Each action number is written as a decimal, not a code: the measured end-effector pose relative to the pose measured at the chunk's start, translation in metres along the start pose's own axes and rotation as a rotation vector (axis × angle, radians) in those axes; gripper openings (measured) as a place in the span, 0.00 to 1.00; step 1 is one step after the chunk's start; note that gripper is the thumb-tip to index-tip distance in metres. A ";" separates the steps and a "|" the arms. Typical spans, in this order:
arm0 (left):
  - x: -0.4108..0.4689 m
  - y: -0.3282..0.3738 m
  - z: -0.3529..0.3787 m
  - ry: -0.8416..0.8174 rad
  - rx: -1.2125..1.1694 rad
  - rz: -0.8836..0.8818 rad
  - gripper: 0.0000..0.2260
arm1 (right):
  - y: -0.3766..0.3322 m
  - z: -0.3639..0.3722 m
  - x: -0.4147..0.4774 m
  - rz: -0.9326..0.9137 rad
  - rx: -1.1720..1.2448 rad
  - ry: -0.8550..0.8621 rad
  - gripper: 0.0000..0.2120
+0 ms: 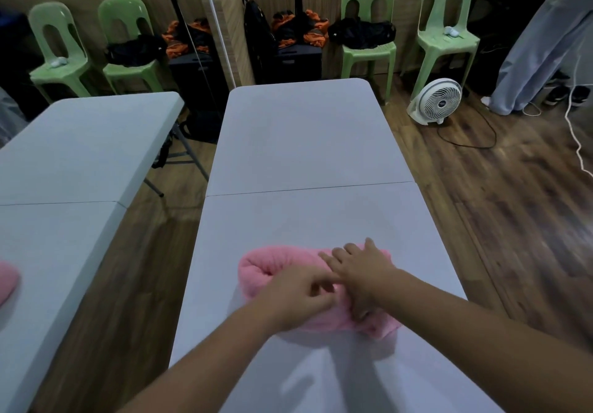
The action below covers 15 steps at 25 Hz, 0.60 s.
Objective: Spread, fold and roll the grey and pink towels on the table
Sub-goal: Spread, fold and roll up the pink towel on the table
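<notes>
A pink towel (pixel 260 268) lies rolled up across the near half of the white folding table (pixel 305 143). My right hand (pixel 359 271) rests flat on top of the roll with its fingers spread. My left hand (pixel 298 297) is curled on the near side of the roll, its fingers pinching the pink cloth at the middle. The roll's left end shows its spiral; its right end pokes out under my right wrist. No grey towel is in sight.
A mirror on the left repeats the table (pixel 64 156) and a pink towel edge (pixel 8 279). Green plastic chairs (pixel 365 46) with dark bags stand at the far wall. A white floor fan (pixel 436 101) and cables lie right of the table.
</notes>
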State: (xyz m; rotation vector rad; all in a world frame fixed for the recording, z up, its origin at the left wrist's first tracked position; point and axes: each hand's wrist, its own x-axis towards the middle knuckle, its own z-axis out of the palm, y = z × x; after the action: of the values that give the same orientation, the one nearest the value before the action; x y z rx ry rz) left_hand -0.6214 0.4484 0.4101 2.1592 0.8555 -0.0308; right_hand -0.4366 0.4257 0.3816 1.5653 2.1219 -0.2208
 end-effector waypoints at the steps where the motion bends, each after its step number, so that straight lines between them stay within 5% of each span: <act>1: 0.002 -0.011 -0.012 0.040 0.321 0.062 0.31 | 0.004 0.002 0.002 -0.026 -0.023 0.008 0.62; 3: 0.003 -0.039 -0.031 -0.038 0.705 -0.041 0.54 | 0.011 0.005 0.002 -0.015 0.023 -0.002 0.64; 5: -0.001 -0.059 -0.035 -0.145 0.751 -0.185 0.62 | 0.015 0.008 -0.001 0.060 0.191 -0.014 0.64; 8: -0.003 -0.065 -0.025 -0.085 0.737 -0.203 0.58 | 0.016 0.014 -0.009 0.117 0.387 -0.005 0.62; 15: 0.003 -0.027 -0.048 0.115 0.669 -0.121 0.45 | 0.039 -0.020 -0.044 0.229 0.420 0.082 0.49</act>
State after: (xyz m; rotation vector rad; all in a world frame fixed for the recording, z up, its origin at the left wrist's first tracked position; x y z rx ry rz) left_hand -0.6468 0.4955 0.4239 2.7403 1.1615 -0.2928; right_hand -0.3965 0.4094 0.4262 2.0715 2.0226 -0.5599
